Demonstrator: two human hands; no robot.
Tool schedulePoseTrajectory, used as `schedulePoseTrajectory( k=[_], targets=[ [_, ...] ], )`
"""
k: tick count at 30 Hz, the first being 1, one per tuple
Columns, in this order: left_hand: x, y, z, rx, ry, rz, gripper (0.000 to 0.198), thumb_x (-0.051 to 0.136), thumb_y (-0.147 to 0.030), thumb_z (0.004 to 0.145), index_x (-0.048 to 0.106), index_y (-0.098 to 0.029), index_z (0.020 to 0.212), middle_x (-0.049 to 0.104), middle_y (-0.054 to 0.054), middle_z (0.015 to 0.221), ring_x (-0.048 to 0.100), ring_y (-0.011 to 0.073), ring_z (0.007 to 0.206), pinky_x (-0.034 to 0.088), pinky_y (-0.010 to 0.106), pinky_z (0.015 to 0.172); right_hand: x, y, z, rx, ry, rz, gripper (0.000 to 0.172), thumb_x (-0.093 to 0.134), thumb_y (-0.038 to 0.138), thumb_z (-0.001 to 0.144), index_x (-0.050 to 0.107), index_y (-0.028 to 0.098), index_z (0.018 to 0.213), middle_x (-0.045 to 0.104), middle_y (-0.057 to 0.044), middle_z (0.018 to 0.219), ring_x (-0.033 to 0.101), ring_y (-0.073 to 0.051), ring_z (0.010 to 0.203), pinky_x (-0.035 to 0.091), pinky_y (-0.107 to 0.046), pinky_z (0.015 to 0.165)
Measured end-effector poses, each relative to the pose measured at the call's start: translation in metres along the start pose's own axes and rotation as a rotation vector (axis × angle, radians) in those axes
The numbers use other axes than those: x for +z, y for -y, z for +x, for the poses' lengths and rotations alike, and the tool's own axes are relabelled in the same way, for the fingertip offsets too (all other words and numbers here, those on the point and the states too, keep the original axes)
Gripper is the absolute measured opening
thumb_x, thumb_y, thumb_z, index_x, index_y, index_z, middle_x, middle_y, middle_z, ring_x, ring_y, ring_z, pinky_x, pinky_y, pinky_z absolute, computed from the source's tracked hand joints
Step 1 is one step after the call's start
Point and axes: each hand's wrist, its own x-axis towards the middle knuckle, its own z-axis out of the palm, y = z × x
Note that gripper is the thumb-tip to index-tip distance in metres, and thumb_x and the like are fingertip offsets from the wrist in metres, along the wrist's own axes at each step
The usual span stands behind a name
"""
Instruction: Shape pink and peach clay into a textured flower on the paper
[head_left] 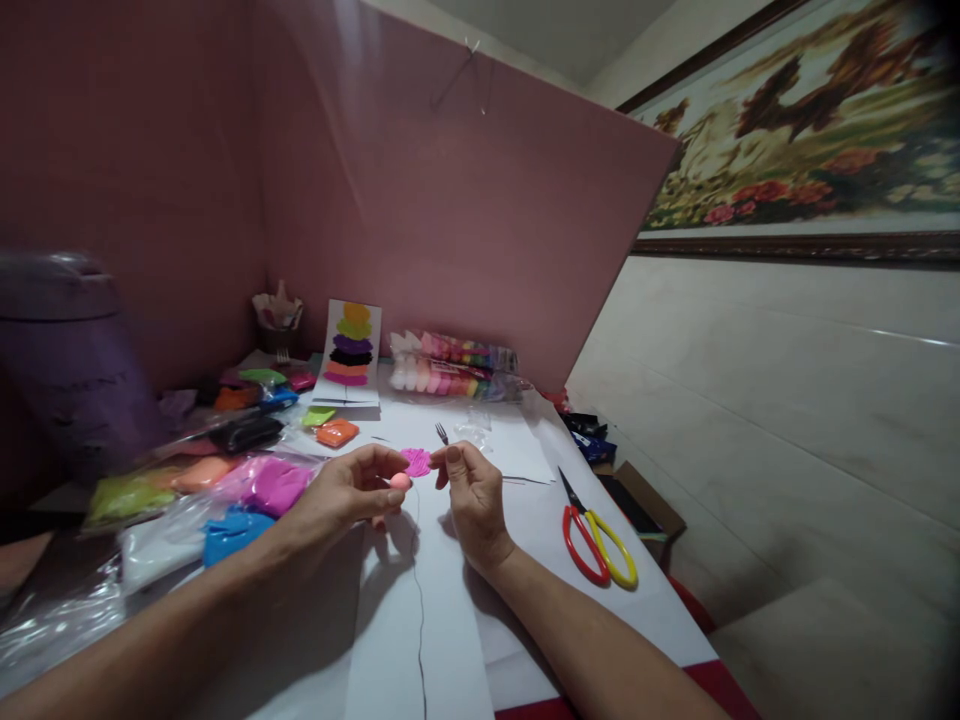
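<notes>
Two hands are held just above the white sheet [525,515]. One peach ball [400,481] is pinched in the curled fingers of the left hand [349,492], and one magenta clay piece [416,461] is nipped at its edge by the right hand [474,498]. One pair of scissors [596,540] and one fork [442,433] lie nearby.

- No legible txt, nos., brand or sign anywhere in view.
- Card [349,352]: stacked colour blobs only, no words readable.
- Clay packs [450,365], just right of card: any print too small and blurred to read.
- Blue packets [592,445], far right of card, off the table edge: pale marks on them, can't make out.
</notes>
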Motion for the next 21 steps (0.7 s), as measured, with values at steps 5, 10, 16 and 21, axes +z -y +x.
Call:
schedulePoseTrajectory(
  k=[5, 10, 16, 21],
  targets=[
    [-0.0019, 0.0034, 0.0021, 0.022, 0.001, 0.053, 0.036, 0.077, -0.048, 0.069, 0.059, -0.017, 0.076, 0.059, -0.004, 0.063, 0.05, 0.0084, 0.05, 0.04, 0.021, 0.05, 0.0003, -0.0005, 0.0, -0.001, -0.004, 0.001, 0.035, 0.045, 0.04, 0.097, 0.064, 0.017, 0.078, 0.059, -0.002, 0.071, 0.053, -0.013, 0.06, 0.043, -0.028, 0.06],
    [0.0004, 0.0, 0.0007, -0.005, 0.012, 0.063, 0.043, 0.071, -0.057, 0.071, 0.066, -0.015, 0.08, 0.065, 0.003, 0.073, 0.054, 0.0117, 0.059, 0.042, 0.022, 0.05, 0.0008, -0.0013, -0.0001, -0.008, -0.007, 0.006, 0.034, 0.045, 0.039, 0.097, 0.064, 0.017, 0.079, 0.059, -0.002, 0.072, 0.052, -0.013, 0.06, 0.043, -0.028, 0.06],
    [0.0002, 0.0014, 0.001, -0.032, 0.003, 0.029, 0.046, 0.085, -0.04, 0.058, 0.068, -0.016, 0.094, 0.067, 0.002, 0.079, 0.057, 0.0134, 0.063, 0.045, 0.023, 0.053, 0.0004, -0.0021, 0.0, -0.014, -0.004, -0.006, 0.035, 0.044, 0.039, 0.097, 0.064, 0.017, 0.079, 0.059, -0.002, 0.072, 0.053, -0.013, 0.06, 0.043, -0.028, 0.06],
    [-0.0021, 0.0049, 0.0028, 0.016, 0.001, 0.064, 0.037, 0.083, -0.041, 0.062, 0.06, -0.017, 0.078, 0.058, -0.005, 0.061, 0.051, 0.0087, 0.049, 0.04, 0.02, 0.049, 0.0009, -0.0025, -0.0001, -0.008, -0.011, 0.004, 0.033, 0.045, 0.039, 0.097, 0.063, 0.017, 0.08, 0.061, -0.002, 0.073, 0.053, -0.012, 0.06, 0.044, -0.028, 0.06]
  ],
)
